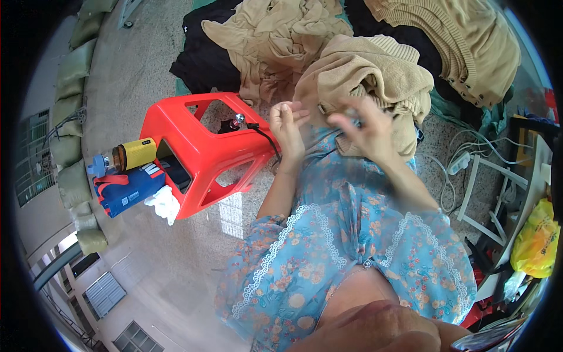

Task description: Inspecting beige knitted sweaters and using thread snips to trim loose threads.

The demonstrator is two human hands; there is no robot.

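A tan knit sweater point(375, 70) lies bunched over my lap, its ribbed edge at the far right of the bundle. My left hand point(288, 126) is raised between the red stool and the sweater, its fingers apart and pointing right, with nothing visible in them. Over the sweater's near side hovers my right hand point(366, 126), smeared by motion. A small greyish blur shows at its fingers; I cannot make out what it is. The two hands are apart from each other.
A red plastic stool point(205, 141) stands at my left, with a small metal-tipped device point(237, 120) on a black cable, a blue bag point(132, 190) and a yellow-sleeved bottle point(135, 154). Tan garments point(281, 35) pile up ahead. White cables point(448, 176) trail on the right.
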